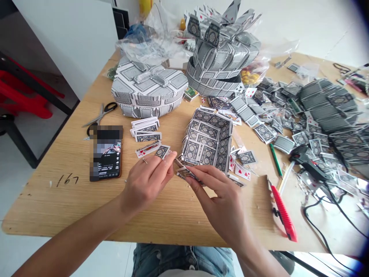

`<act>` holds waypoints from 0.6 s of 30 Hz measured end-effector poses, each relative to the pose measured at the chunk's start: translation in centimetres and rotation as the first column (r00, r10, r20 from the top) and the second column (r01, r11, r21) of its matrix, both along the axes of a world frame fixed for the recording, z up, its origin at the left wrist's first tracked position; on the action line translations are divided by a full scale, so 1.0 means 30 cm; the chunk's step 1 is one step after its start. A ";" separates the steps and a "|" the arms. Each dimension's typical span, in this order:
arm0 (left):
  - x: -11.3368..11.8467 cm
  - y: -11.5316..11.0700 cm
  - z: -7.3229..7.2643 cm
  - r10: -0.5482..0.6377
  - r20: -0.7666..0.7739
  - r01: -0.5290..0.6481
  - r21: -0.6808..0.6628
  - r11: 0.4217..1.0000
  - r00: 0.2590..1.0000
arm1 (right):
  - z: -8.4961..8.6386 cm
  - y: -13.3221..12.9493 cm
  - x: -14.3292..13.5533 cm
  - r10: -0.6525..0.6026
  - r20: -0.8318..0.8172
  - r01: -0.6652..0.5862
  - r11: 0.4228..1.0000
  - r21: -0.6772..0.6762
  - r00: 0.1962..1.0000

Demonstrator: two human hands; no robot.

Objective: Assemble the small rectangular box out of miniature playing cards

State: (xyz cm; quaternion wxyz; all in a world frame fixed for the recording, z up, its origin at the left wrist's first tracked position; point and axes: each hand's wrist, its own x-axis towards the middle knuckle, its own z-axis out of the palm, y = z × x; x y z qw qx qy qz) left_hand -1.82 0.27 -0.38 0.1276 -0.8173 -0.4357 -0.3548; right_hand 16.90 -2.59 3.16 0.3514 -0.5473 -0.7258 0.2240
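In front of me, my right hand (220, 196) pinches a folded playing card (187, 173) between thumb and fingers. At the card's left end, my left hand (150, 177) has its thumb and index finger pressed together at its edge. Just beyond the hands lies an open box woven from cards (201, 142), patterned card backs showing inside. Left of it several folded cards (148, 136) stand in a row, and a loose card (163, 151) is right behind my left fingers.
A phone (107, 154) and scissors (100, 114) lie left. A lidded card box (150, 90) and a tall card structure (221, 57) stand behind. On the right are a red cutter (284, 211), a green pen (276, 159), a glue gun (308, 163) with its cord, and scattered cards.
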 end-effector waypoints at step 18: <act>0.037 0.033 -0.003 -0.109 0.434 0.323 -0.458 0.828 0.894 | 0.019 0.137 0.053 -0.227 0.335 0.166 0.965 0.201 0.914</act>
